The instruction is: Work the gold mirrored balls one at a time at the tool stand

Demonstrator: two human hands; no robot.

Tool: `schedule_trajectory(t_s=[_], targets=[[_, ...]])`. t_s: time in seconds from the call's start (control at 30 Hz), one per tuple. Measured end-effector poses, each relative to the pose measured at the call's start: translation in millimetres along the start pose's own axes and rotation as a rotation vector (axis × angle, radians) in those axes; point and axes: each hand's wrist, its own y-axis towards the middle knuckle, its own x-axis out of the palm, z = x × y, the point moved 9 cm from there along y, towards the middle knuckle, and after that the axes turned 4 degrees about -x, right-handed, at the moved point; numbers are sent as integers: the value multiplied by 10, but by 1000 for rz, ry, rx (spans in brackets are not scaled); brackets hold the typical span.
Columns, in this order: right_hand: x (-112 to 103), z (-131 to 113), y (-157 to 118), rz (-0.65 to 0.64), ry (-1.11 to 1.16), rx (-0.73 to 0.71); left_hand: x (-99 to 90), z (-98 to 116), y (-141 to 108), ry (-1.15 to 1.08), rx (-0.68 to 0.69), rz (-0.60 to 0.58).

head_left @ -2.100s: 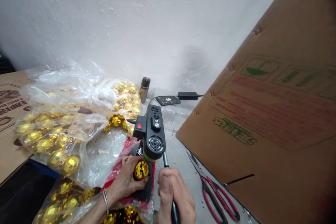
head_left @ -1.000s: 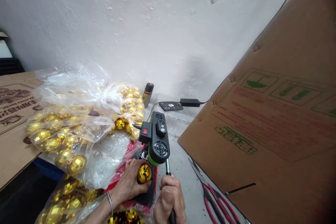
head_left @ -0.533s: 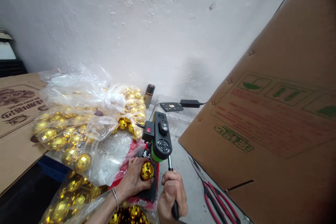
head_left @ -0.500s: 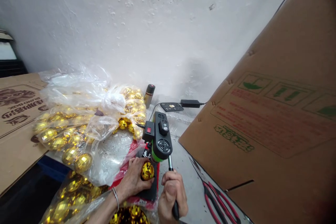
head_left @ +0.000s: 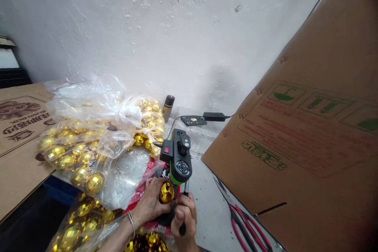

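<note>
My left hand (head_left: 153, 201), with a bracelet at the wrist, has its thumb and fingers around a gold mirrored ball (head_left: 167, 193). The ball sits at the base of a small black and green drill press (head_left: 181, 157), beside and below its head. My right hand (head_left: 185, 215) is wrapped round the black grip of the press's metal lever (head_left: 186, 187), just right of the ball. Part of the base is hidden by my hands. Red plastic (head_left: 137, 197) lies under the press.
Clear bags of gold balls (head_left: 96, 183) spread at the left, over a cardboard box (head_left: 20, 122). Red-handled scissors (head_left: 251, 228) lie at the right before a large carton (head_left: 295, 145). A spray can (head_left: 168, 108), black controller (head_left: 193, 120) and power adapter (head_left: 214, 116) are near the wall.
My right hand has moved left with the lever, closer to the ball and my left hand. The press's top has turned or shifted slightly. My left hand still holds the ball.
</note>
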Motion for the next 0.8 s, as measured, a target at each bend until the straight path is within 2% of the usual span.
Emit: schedule_trajectory(t_s=[0.1, 0.17, 0.23, 0.3, 0.4, 0.47, 0.53, 0.57, 0.6, 0.63, 0.73, 0.8], targets=[[-51, -68, 238, -57, 28, -12, -6, 14, 26, -9, 8, 15], [-90, -91, 498, -87, 53, 51, -20, 32, 7, -24, 3, 5], [-111, -92, 765, -108, 100, 145, -48, 41, -78, -33, -4, -30], [-135, -121, 972, -100, 113, 167, -102, 38, -228, -30, 14, -73], [-135, -133, 1046, -91, 113, 146, -260, 19, -442, -24, 117, -103], [-108, -107, 952, -106, 117, 149, -488, -39, -432, -42, 148, -3], [-83, -92, 819, -116, 128, 162, -757, -126, -253, -17, 100, 166], [-77, -90, 756, -111, 134, 176, -846, -156, -108, 32, 64, 218], [-75, -85, 702, -98, 135, 200, -877, -152, 66, 112, 47, 221], [-79, -80, 658, -78, 135, 229, -875, -138, 255, 200, 30, 203], [-87, -55, 586, -25, 131, 306, -802, -25, 767, 269, 46, 155], [-78, -71, 595, -33, 138, 275, -719, 52, 1000, 289, 58, 115]])
